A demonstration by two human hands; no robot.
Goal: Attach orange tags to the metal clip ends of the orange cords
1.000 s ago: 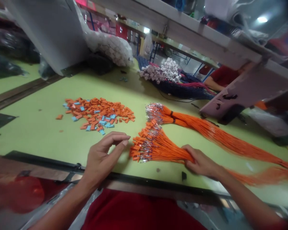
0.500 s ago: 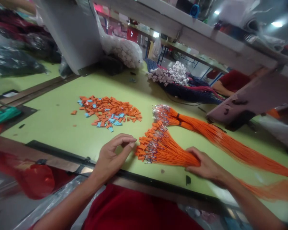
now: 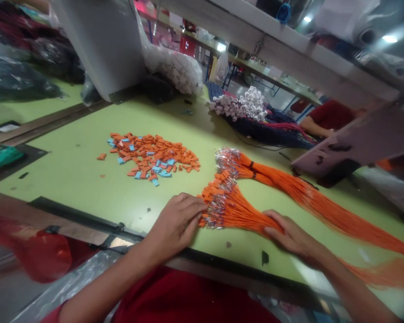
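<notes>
A fanned bundle of orange wires point(image 3: 245, 208) lies on the green tabletop, metal terminals showing at its left end. Orange plastic connectors point(image 3: 217, 186) cover many of these wire ends. My right hand point(image 3: 287, 235) is wrapped round the bundle where it narrows. At the connector end, my left hand point(image 3: 178, 222) is closed, fingers and thumb against the lowest orange connectors, whose tips it hides. Up and left of it spreads a loose pile of orange and light-blue connectors point(image 3: 158, 154). Behind the held bundle, a second orange wire bundle point(image 3: 283, 181) is tied with black bands, its terminals bare.
White connectors on dark-blue wires point(image 3: 245, 105) lie at the back, beside a plastic bag of white parts point(image 3: 178, 72). A grey upright point(image 3: 99, 45) and a slanted panel point(image 3: 350, 139) flank the work area. Another person's arm point(image 3: 314, 126) shows behind. The table's dark front edge point(image 3: 222, 264) runs before me.
My left hand has moved right and its pinched fingers have come against the connector ends. The right hand keeps its hold on the bundle. The view has shifted slightly.
</notes>
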